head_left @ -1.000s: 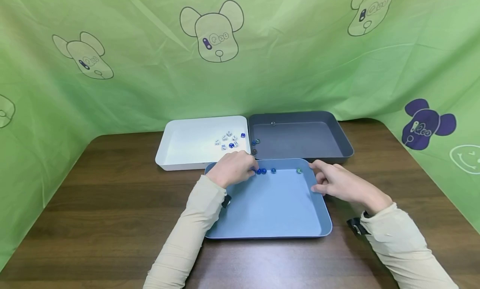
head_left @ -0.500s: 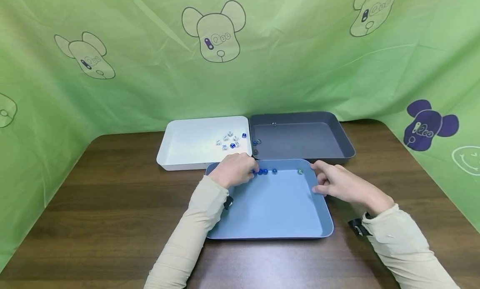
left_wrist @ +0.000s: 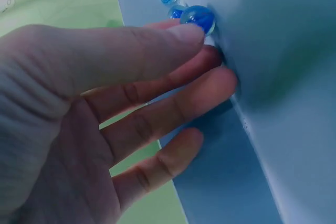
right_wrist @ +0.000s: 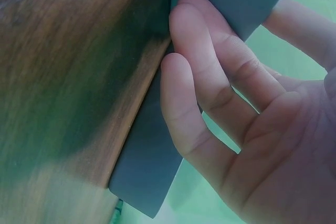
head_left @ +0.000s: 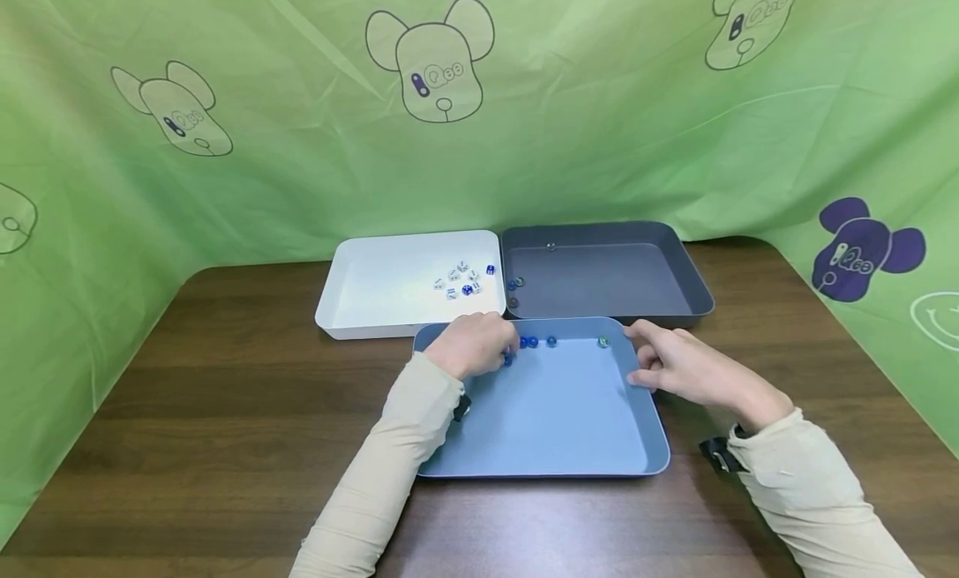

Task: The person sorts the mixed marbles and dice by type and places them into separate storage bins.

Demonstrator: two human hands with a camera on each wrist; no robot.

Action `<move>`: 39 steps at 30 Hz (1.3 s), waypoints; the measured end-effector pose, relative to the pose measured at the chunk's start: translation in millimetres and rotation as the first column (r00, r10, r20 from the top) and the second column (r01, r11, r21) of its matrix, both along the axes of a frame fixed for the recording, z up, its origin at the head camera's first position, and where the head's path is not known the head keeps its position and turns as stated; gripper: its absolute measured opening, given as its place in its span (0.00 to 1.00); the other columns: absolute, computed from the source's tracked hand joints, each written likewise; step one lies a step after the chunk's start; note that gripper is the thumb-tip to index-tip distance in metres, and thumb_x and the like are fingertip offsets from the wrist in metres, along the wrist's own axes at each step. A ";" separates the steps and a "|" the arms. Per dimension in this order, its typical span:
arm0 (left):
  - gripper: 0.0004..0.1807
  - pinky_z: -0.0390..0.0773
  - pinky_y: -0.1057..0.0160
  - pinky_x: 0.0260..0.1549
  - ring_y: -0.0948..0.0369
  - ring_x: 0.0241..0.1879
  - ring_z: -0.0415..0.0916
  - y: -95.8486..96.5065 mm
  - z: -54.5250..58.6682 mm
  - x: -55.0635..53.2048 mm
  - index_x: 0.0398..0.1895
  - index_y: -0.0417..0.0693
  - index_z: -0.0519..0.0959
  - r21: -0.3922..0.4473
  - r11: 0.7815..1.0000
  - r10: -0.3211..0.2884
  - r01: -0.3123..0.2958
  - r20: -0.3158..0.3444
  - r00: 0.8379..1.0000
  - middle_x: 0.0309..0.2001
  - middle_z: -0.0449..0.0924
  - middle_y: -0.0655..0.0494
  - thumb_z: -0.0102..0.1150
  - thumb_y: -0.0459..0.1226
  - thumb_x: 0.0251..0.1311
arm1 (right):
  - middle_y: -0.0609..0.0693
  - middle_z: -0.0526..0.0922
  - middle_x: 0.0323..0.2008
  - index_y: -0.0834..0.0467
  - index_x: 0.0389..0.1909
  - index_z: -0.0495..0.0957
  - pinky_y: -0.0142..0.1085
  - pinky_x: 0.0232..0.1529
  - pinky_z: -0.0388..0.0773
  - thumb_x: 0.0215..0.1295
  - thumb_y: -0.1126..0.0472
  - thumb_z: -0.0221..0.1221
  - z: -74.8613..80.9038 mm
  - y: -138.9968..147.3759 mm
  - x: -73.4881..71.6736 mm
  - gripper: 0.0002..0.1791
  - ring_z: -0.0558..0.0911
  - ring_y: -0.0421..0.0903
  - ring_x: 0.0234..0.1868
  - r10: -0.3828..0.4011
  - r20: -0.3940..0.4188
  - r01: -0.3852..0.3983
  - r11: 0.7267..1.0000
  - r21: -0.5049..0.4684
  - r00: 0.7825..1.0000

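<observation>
My left hand [head_left: 474, 345] reaches over the far left part of a blue tray [head_left: 554, 420]. Its thumb and index finger pinch a blue glass marble [left_wrist: 202, 20], with the other fingers spread by the tray wall in the left wrist view. Two blue marbles [head_left: 528, 342] sit close together along the far wall, a third blue marble [head_left: 552, 341] beside them and a greenish marble [head_left: 603, 342] near the far right corner. My right hand [head_left: 685, 366] holds the tray's right side, thumb inside the rim and fingers against the outer wall [right_wrist: 144, 166].
Behind stands a white tray [head_left: 375, 282] with several white and blue dice [head_left: 467, 290] at its right. Next to it, a dark grey tray [head_left: 607, 278] holds several marbles [head_left: 520, 281] near its left wall. A green cloth [head_left: 300, 178] hangs behind the wooden table [head_left: 225, 411].
My left hand has drawn one blue marble slightly toward me, away from the far wall. The right hand keeps its hold on the tray, and the head view has shifted a little.
</observation>
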State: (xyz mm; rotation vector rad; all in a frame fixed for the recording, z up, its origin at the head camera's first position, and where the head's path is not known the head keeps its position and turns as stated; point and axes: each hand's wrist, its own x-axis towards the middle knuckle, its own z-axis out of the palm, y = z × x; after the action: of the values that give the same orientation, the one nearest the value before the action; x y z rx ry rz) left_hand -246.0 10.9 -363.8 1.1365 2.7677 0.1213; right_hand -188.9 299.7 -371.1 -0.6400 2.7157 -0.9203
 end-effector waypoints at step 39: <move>0.11 0.80 0.62 0.46 0.59 0.45 0.84 12.2 34.7 -19.9 0.44 0.46 0.89 0.111 0.991 -0.068 0.074 -0.056 0.996 0.43 0.88 0.55 0.62 0.27 0.65 | 0.45 0.85 0.31 0.76 0.60 0.66 0.36 0.36 0.77 0.63 0.68 0.67 1.1 -0.5 1.8 0.29 0.80 0.38 0.32 0.006 -0.002 -0.006 1.000 -0.024 1.000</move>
State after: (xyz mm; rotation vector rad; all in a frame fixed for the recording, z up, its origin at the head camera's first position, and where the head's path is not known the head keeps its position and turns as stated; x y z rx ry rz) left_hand -265.9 23.1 -329.1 1.2814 2.7926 0.2463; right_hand -187.1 299.1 -369.9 -0.6532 2.7068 -0.9535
